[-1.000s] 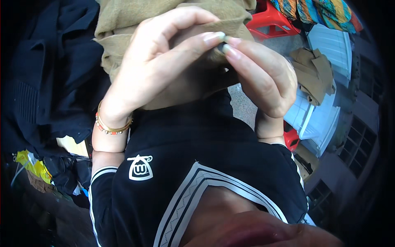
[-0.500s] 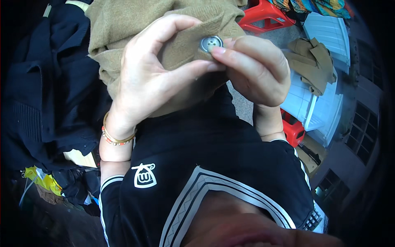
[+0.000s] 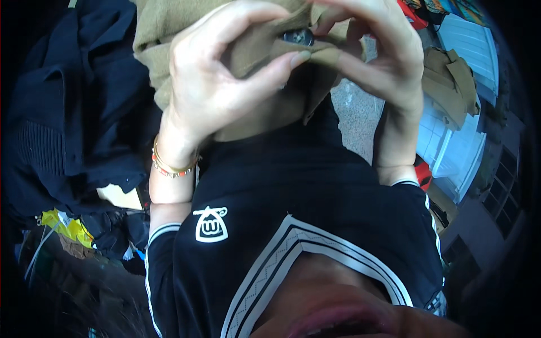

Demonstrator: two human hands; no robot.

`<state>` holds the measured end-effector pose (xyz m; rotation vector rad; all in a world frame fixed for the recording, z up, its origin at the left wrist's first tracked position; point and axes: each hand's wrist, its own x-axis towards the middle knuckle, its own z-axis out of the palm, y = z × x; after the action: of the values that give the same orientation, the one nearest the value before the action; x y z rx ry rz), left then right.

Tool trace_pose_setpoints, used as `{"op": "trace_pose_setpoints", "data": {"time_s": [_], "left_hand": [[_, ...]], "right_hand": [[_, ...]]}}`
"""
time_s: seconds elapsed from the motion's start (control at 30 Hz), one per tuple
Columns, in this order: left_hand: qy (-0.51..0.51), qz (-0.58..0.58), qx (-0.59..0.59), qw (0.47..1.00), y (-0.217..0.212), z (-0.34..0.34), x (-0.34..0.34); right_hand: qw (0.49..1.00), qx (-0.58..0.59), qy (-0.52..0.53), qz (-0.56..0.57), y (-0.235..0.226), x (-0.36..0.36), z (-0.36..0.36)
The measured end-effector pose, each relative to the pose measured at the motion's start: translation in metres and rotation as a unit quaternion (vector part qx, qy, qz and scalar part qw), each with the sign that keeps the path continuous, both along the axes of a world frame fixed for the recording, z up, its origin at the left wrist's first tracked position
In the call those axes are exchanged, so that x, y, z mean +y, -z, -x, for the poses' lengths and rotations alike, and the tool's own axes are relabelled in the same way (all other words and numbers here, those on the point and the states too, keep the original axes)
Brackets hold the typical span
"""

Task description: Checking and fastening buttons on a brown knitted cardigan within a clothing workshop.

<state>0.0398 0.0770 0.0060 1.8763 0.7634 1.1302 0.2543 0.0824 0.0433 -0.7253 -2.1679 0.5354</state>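
A tan knitted garment (image 3: 248,53) lies bunched in front of me. On it sits a dark round button (image 3: 298,37), with fabric bordering it above and below. My left hand (image 3: 205,73) is closed on the garment to the left of the button, fingers over the cloth and thumb just under the button. To its right, my right hand (image 3: 389,50) pinches the garment's edge between thumb and fingers. Some of the right fingertips are hidden by the cloth or cut off at the top of the view.
Dark navy garments (image 3: 107,101) are piled at my left. On the right, another tan garment (image 3: 448,81) lies on white plastic furniture (image 3: 459,163). A red stool (image 3: 414,14) shows at the upper right, and a yellow bag (image 3: 67,225) at the lower left.
My right fingers have left the button's face and now grip the garment's edge beside it. Both hands appear higher in view, and the button now looks tilted and partly framed by cloth.
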Motion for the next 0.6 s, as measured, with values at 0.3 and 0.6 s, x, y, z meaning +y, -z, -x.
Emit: {"op": "trace_pose_setpoints", "data": {"time_s": [0.3,0.6], "left_hand": [[-0.013,-0.016,-0.016,1.0,0.014,0.005,-0.001],[0.02,0.103,-0.062,0.993,0.02,0.001,-0.002]], "right_hand": [[0.974,0.038,-0.034,0.219,0.01,0.006,-0.01],[0.944,0.136,-0.032,0.3,0.034,0.003,-0.01]]}}
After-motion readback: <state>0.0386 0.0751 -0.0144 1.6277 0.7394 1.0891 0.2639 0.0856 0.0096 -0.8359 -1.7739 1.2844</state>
